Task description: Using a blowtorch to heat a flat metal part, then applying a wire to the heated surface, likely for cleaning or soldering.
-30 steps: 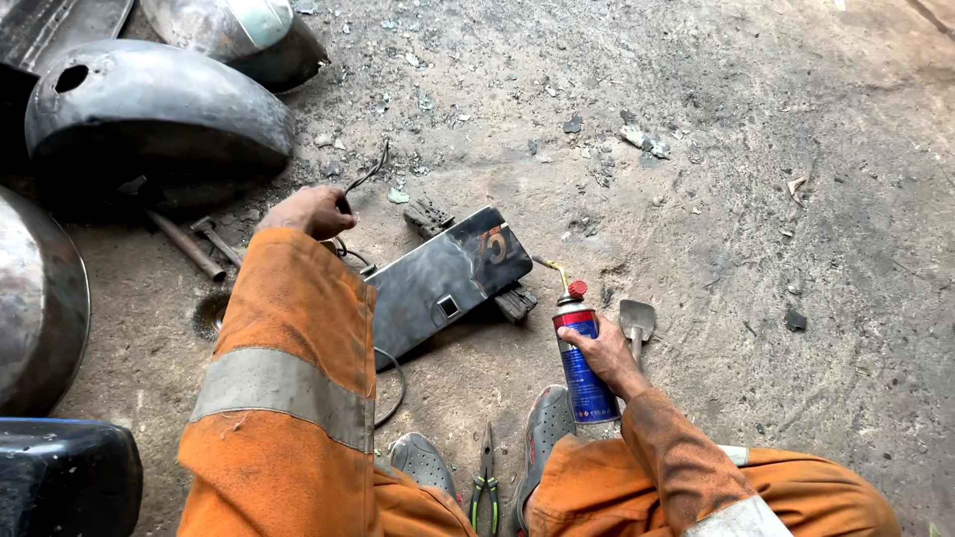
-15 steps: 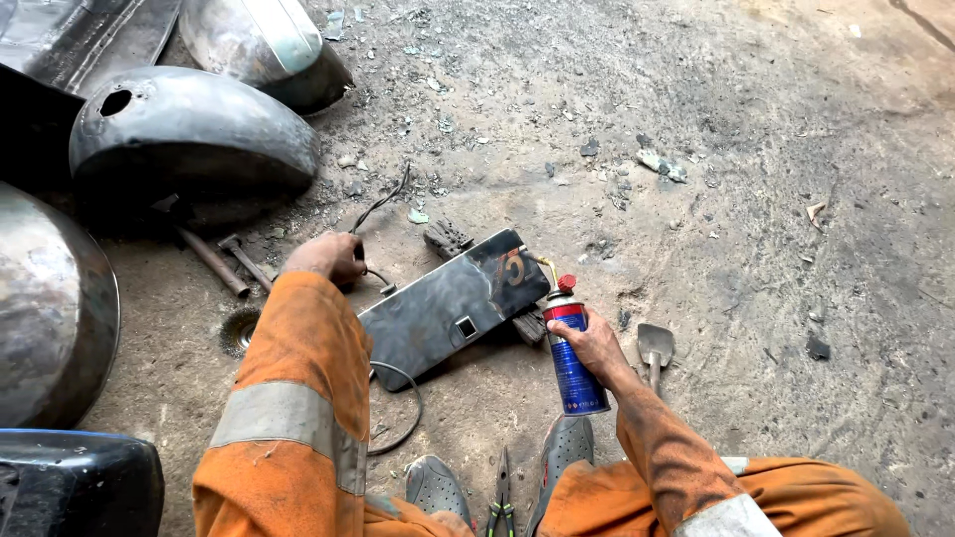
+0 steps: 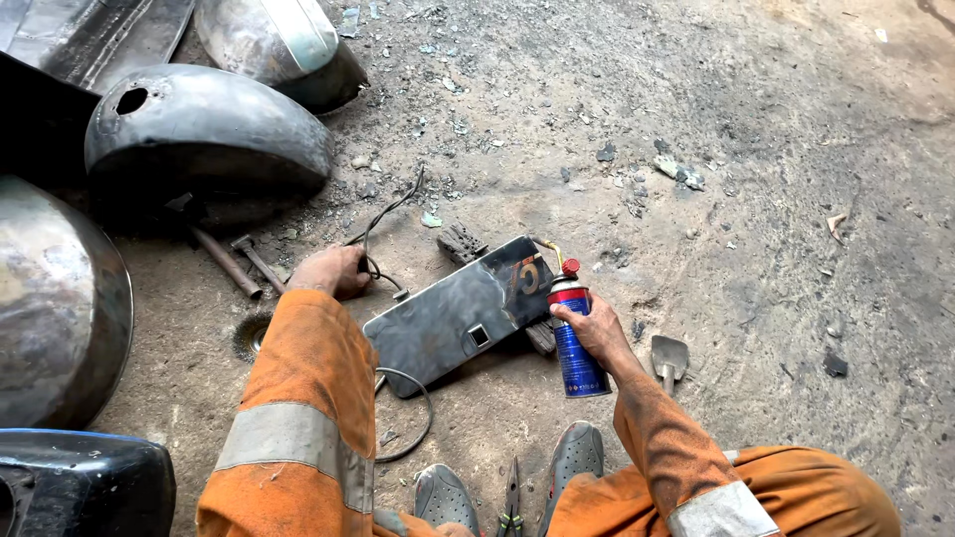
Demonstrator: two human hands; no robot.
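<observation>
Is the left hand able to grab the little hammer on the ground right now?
Probably yes. The left hand rests on the dirt just beside the hammer, with nothing between them, though its fingers seem to be on a bent wire.

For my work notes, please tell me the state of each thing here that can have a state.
Spray can: upright, red cap on, gripped by right hand.
Metal panel: flat on ground, dark, scuffed.
Wire: loose, held by left hand.
Pliers: shut, lying between shoes.
Scraper: lying unused.
</observation>
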